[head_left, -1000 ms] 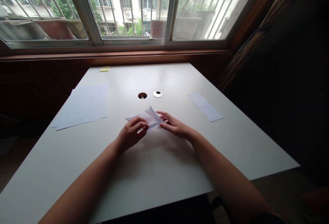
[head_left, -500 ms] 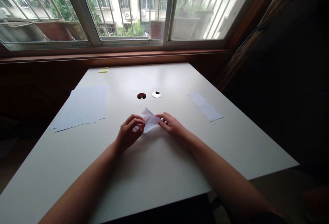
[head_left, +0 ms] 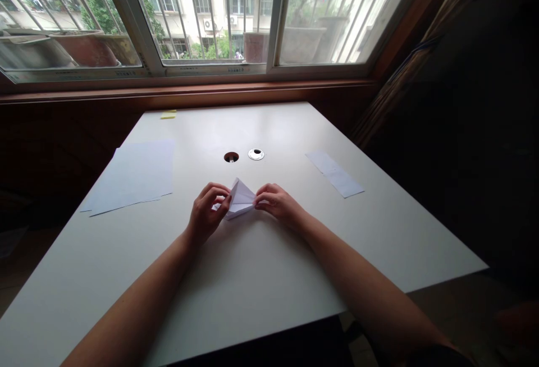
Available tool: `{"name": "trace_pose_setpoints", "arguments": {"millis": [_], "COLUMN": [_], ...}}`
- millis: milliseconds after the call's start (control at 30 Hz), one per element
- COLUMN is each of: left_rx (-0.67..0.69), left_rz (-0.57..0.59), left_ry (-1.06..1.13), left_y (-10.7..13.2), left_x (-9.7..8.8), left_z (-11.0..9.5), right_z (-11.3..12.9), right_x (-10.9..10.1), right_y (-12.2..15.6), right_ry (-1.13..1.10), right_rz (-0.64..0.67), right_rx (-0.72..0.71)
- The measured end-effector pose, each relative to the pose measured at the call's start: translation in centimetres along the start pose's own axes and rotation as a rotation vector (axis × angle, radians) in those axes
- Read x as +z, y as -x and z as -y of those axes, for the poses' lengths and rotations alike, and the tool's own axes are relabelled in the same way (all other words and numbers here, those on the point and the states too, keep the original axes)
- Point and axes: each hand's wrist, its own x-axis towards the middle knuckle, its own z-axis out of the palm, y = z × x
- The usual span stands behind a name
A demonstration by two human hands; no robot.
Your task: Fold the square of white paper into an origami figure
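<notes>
On the white table (head_left: 261,277), a folded white paper triangle (head_left: 241,200), apex pointing toward the window, is pinched by the left hand (head_left: 206,215) and right hand (head_left: 275,205).

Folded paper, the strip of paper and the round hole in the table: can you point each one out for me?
folded paper (head_left: 241,201), head view, on its raised white flap.
strip of paper (head_left: 334,173), head view, at the middle of the strip.
round hole (head_left: 231,157), head view, on its dark centre.
</notes>
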Motion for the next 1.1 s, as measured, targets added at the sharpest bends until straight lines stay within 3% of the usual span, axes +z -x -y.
{"name": "trace_pose_setpoints", "arguments": {"millis": [233,567,767,1100], "left_rx": [-0.017,0.07,0.142,0.13], "left_rz": [-0.029,-0.214,-0.066,0.194], "left_ry": [-0.032,-0.297,-0.427,-0.715], "left_y": [0.0,-0.2,0.1,0.5], "left_x": [0.1,-0.4,0.5,1.6], "left_z": [-0.4,-1.0,-1.4,-2.0], "right_z": [0.1,0.4,1.0,1.0], "right_x": [0.2,0.5,0.9,1.4], "right_y": [-0.1,0.2,0.3,0.3], "right_ry": [0.139,0.138,0.123,0.135], "right_rz": [0.036,0.036,0.064,0.06], "right_rx": [-0.036,-0.092,-0.13,-0.143]}}
